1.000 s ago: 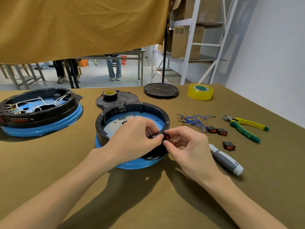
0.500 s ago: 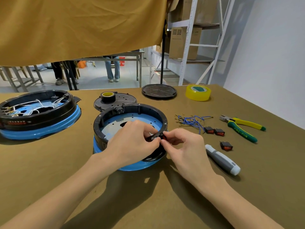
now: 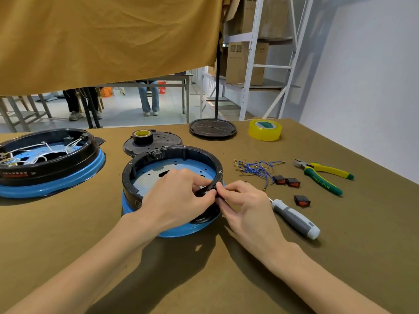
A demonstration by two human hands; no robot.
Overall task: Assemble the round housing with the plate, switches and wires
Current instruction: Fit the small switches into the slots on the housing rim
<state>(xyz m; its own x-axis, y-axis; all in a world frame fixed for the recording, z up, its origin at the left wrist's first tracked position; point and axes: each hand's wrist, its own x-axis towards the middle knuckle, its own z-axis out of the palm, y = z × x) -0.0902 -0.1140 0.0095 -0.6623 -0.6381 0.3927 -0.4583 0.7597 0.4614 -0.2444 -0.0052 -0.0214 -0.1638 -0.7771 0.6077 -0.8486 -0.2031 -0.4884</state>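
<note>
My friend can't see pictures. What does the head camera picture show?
Both hands, left hand and right hand, pinch a small part at the near rim of a round housing. Loose switches, wires, screwdriver and pliers lie right.

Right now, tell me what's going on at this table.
A person is fitting a part into the near rim of the round housing. The left hand grips the rim while the right hand pinches something small and dark against it. Three loose switches, blue wires, a screwdriver and pliers lie to the right.
</note>
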